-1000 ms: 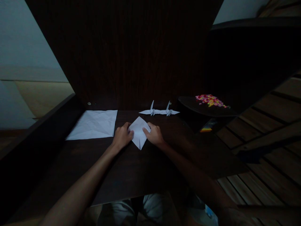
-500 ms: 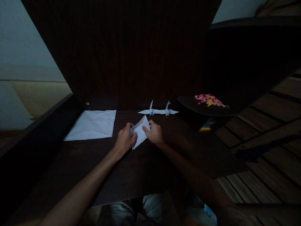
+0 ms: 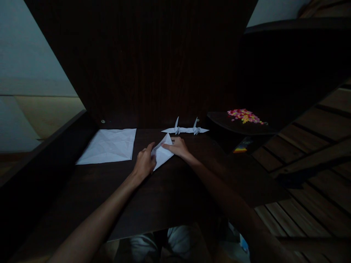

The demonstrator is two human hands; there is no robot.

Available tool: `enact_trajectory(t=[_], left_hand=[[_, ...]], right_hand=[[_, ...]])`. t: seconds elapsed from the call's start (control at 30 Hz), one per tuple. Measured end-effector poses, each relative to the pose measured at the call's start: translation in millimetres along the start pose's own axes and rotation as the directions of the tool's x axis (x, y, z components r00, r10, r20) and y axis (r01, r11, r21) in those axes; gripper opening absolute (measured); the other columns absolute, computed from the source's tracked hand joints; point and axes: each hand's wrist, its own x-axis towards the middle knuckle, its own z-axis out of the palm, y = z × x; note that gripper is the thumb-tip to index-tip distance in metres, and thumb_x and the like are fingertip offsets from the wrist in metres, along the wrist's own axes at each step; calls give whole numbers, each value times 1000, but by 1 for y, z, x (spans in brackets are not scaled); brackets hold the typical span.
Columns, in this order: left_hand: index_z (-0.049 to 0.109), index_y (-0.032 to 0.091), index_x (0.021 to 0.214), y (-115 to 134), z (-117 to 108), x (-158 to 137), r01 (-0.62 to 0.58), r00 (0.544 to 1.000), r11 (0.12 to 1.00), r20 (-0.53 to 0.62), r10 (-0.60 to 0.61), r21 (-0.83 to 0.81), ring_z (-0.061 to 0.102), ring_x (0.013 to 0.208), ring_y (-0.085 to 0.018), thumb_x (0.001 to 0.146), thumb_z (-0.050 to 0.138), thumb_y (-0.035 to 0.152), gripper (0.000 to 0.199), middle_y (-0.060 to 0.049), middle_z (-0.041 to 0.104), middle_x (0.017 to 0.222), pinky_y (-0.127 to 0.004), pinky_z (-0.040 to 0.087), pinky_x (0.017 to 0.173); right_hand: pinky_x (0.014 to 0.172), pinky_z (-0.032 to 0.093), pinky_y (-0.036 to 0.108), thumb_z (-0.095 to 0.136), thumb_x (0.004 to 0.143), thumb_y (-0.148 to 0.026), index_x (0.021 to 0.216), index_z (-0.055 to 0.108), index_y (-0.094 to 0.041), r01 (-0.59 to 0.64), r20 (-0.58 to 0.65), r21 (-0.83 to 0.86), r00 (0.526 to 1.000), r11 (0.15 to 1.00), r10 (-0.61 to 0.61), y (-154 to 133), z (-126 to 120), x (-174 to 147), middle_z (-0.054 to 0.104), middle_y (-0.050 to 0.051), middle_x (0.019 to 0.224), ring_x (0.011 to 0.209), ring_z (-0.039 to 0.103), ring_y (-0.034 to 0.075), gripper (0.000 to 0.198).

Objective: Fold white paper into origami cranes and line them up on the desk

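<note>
A white folded paper (image 3: 163, 153) with a pointed top lies between my hands, low over the dark desk. My left hand (image 3: 144, 160) grips its left edge, the fingers curled and partly hidden. On the other side my right hand (image 3: 178, 147) pinches the upper right part, thumb lying across the front face and fingers behind. Just beyond the paper, two white origami cranes (image 3: 187, 130) stand side by side near the back panel, wings touching or nearly so.
Creased white paper sheets (image 3: 109, 146) lie flat at the left of the desk (image 3: 153, 204). On a rounded shelf (image 3: 219, 119) at the right rests a heap of small pink, red and yellow pieces (image 3: 245, 116). A raised dark side board (image 3: 49, 146) borders the left.
My right thumb has moved left and up across the paper toward its top point. The left thumb has slipped back toward the left edge. The paper has shifted slightly left.
</note>
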Motion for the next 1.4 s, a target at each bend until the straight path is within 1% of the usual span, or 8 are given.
enact_trajectory(t=[0.17, 0.33, 0.5, 0.67, 1.0, 1.1, 1.23, 1.4], left_hand=[[40, 12, 138, -6, -5, 3, 17, 999, 997, 40, -20, 73, 57, 113, -32, 80, 50, 9, 58, -19, 59, 125, -41, 42, 97], [43, 13, 137, -11, -8, 7, 52, 996, 992, 70, -60, 113, 58, 114, -28, 80, 52, 8, 58, -14, 62, 124, -34, 44, 96], [46, 16, 135, -14, -10, 9, -10, 995, 993, 104, -2, 114, 57, 116, -26, 81, 52, 10, 55, -10, 61, 126, -30, 42, 98], [47, 15, 134, -17, -14, 11, -70, 986, 992, 159, 53, 103, 57, 116, -26, 79, 52, 8, 56, -10, 62, 126, -30, 42, 98], [51, 16, 131, -11, -17, 8, -146, 979, 973, 169, 116, 179, 63, 105, -26, 83, 46, 10, 49, -13, 66, 115, -32, 45, 93], [49, 17, 133, -10, -14, 6, -205, 970, 964, 168, 176, 169, 63, 104, -24, 80, 46, 6, 54, -13, 66, 117, -30, 47, 90], [41, 15, 138, -12, -4, 2, -259, 956, 957, 174, 235, 131, 63, 107, -24, 85, 44, 12, 53, -14, 61, 125, -30, 48, 91], [32, 8, 141, -13, 6, -1, -283, 947, 951, 195, 256, 124, 53, 121, -27, 92, 39, 32, 55, -19, 49, 138, -35, 43, 101]], right_hand=[[72, 52, 27, 68, 70, -26, 92, 67, -13, 127, 1, 283, 991, 951, -132, 4, 7, 9, 71, 6, 93, 83, 67, 17, 25], [69, 52, 30, 65, 69, -21, 82, 67, -13, 86, 63, 363, 991, 928, -117, 8, 5, 9, 70, 7, 86, 78, 66, 19, 16], [69, 51, 27, 68, 65, -23, 85, 65, -14, 189, 21, 438, 975, 879, -221, 1, 0, 6, 68, 4, 87, 77, 64, 16, 22], [65, 49, 27, 66, 66, -25, 74, 65, -14, 190, 52, 372, 973, 909, -224, 1, -4, 7, 67, 3, 76, 69, 62, 15, 14], [44, 40, 21, 57, 71, -23, 67, 66, -14, -6, 72, 315, 997, 949, -17, -1, -2, 3, 60, 0, 60, 50, 53, 12, 14], [40, 39, 21, 53, 73, -22, 77, 67, -15, -34, 49, 352, 999, 935, 18, 1, 2, 3, 62, 1, 65, 48, 52, 12, 16], [51, 47, 23, 53, 70, -14, 103, 62, -20, 58, -43, 365, 998, 929, -46, 8, 7, 5, 66, -1, 77, 59, 58, 13, 35], [65, 50, 26, 53, 68, -12, 85, 66, -19, 131, -89, 256, 990, 958, -111, 12, 8, 6, 68, 1, 85, 73, 61, 15, 23]])
